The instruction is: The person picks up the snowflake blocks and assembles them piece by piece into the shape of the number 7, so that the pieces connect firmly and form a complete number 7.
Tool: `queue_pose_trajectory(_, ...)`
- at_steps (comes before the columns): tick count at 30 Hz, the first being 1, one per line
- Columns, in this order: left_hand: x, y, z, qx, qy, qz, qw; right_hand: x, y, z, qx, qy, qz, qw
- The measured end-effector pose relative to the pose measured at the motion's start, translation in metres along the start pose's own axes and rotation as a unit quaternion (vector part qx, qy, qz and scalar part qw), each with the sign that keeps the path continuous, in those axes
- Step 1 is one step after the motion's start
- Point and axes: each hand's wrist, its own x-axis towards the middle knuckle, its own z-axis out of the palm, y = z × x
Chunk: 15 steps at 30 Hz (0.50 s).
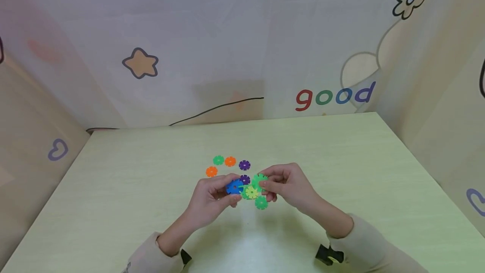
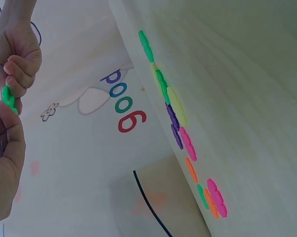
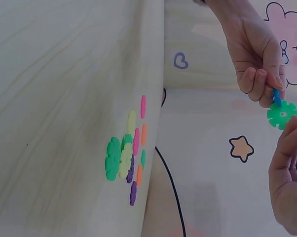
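Note:
In the head view, my left hand (image 1: 210,199) pinches a blue notched plastic disc (image 1: 233,187) between thumb and fingers, raised above the table. Close on its right, my right hand (image 1: 289,184) pinches a green notched disc (image 1: 259,182) by its edge. From the right wrist, the blue disc (image 3: 277,97) shows edge-on and meets the rim of the green disc (image 3: 282,114). Whether their slots are joined, I cannot tell. Below the hands lie a yellow disc (image 1: 251,192) and another green disc (image 1: 261,202). A purple disc (image 1: 245,179) shows just behind the blue one.
Farther back on the pale table (image 1: 322,151) are a second purple disc (image 1: 244,165), two orange discs, one of them an orange disc (image 1: 230,161) beside a small green disc (image 1: 218,160). Pink discs (image 2: 188,143) show in the wrist views. A printed cloth wall (image 1: 227,45) stands behind the table.

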Motion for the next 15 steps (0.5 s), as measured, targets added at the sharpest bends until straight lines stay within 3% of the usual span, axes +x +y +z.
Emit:
queue_pose_trajectory(10,0.001,0.0024,-0.0021,-0.004,-0.003,-0.022,0.9997,-0.0002,-0.0002,0.0001,0.005,-0.011,-0.004,0.9999)
queue_pose_trajectory(15,0.0021,0.0016,-0.0007,0.01,0.002,-0.013,0.9999,-0.0003,-0.0003,0.0014,0.025,-0.013,0.002,0.9996)
